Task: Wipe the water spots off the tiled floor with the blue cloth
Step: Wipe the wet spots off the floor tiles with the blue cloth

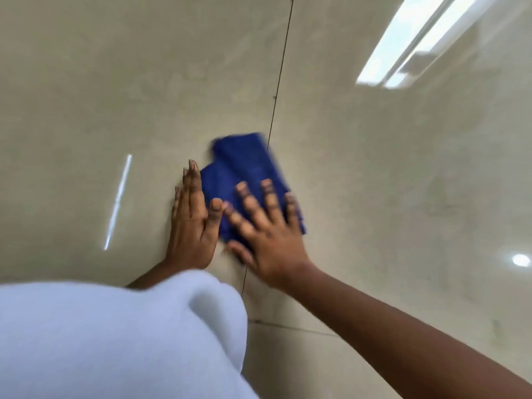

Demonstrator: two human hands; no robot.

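The blue cloth [243, 168] lies folded on the glossy beige tiled floor [115, 96], just left of a dark grout line. My right hand [266, 231] presses flat on the cloth's near half with fingers spread. My left hand [192, 223] rests flat on the tile beside the cloth's left edge, its thumb touching the cloth. The cloth and right hand are motion-blurred. No water spots are clearly visible on the tiles.
A dark grout line [280, 70] runs from the top centre down past the cloth. A second grout line [290, 326] crosses near my right forearm. White clothing [109, 338] fills the lower left. Window and lamp reflections [411, 41] shine on the floor.
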